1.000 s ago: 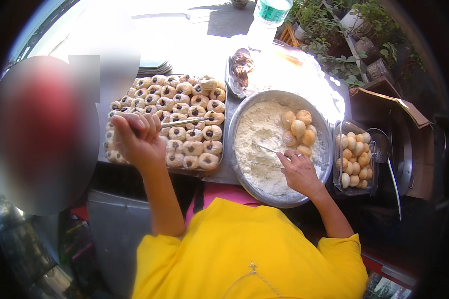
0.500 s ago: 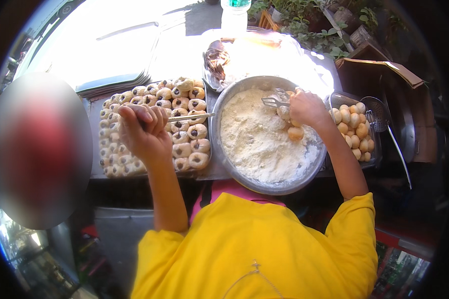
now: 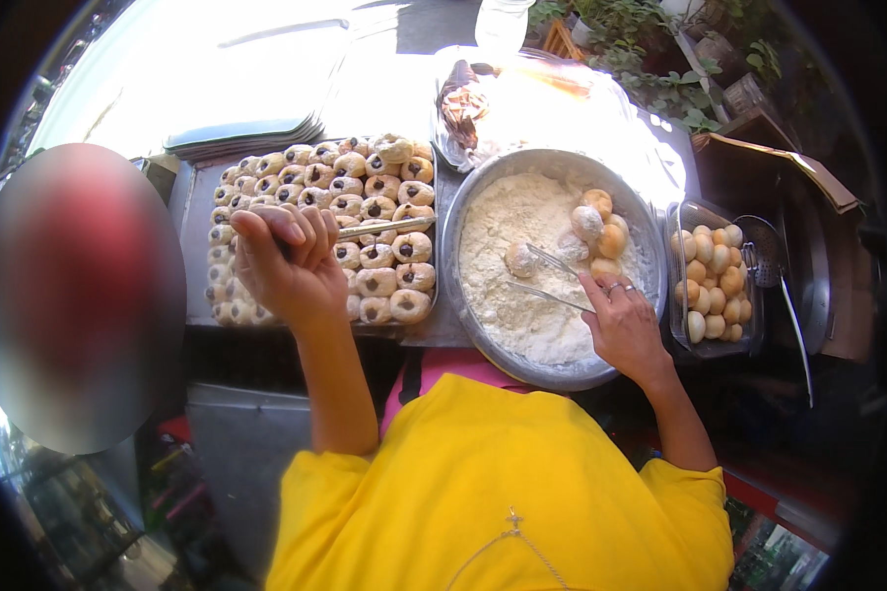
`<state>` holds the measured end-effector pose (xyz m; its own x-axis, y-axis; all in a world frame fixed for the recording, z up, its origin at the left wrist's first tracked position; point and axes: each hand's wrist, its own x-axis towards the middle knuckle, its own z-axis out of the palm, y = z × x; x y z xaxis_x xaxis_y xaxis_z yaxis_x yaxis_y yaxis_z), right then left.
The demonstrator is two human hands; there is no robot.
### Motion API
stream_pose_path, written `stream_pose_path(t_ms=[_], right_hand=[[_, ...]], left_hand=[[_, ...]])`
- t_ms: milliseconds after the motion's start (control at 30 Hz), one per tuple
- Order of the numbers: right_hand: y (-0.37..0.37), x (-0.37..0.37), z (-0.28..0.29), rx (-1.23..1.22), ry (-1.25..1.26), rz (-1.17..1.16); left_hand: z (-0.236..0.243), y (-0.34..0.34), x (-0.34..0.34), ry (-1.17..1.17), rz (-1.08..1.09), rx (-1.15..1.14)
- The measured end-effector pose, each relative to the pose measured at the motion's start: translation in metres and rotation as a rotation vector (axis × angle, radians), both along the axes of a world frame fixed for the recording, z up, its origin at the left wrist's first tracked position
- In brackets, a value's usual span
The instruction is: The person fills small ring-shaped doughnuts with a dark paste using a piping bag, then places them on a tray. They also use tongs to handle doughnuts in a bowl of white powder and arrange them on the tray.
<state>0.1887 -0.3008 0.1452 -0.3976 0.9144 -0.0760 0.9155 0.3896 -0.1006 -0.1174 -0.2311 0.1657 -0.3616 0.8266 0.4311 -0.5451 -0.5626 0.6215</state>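
Right grip [image 3: 623,325] closed around metal tongs [image 3: 550,279], tips pinching a floured dough ball [image 3: 520,259] inside the big round metal bowl [image 3: 547,369]. Bowl is mostly full of white flour [image 3: 522,315]; a few golden dough balls [image 3: 601,225] sit at its far right side. Left grip [image 3: 284,258] curled shut on a thin metal tool [image 3: 389,228], raised over the tray [image 3: 195,212] of filled buns [image 3: 384,266] with dark centres. Tool's shaft points right across the buns. Tray touches the bowl's left rim on the table [image 3: 434,330]. Clear plastic container [image 3: 678,222] of plain golden balls [image 3: 712,281] just right of the bowl. Wire skimmer [image 3: 764,258] beside that. Stack of flat trays [image 3: 246,133] behind the buns.
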Motion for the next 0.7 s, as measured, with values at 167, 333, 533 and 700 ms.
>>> stream_pose_path(t_ms=[167, 333, 533, 700], right_hand=[[-0.007, -0.006, -0.037, 0.139, -0.152, -0.029], [0.010, 0.000, -0.067, 0.073, 0.157, -0.169], [0.009, -0.003, -0.061, 0.061, 0.185, -0.148], [0.011, -0.003, -0.062, 0.068, 0.177, -0.147]], left_hand=[[0.000, 0.004, 0.024, -0.008, -0.110, 0.003], [-0.008, 0.007, 0.065, 0.016, -0.313, -0.009], [-0.026, 0.014, 0.097, 0.151, -0.373, -0.139], [-0.036, 0.021, 0.110, 0.215, -0.410, -0.143]])
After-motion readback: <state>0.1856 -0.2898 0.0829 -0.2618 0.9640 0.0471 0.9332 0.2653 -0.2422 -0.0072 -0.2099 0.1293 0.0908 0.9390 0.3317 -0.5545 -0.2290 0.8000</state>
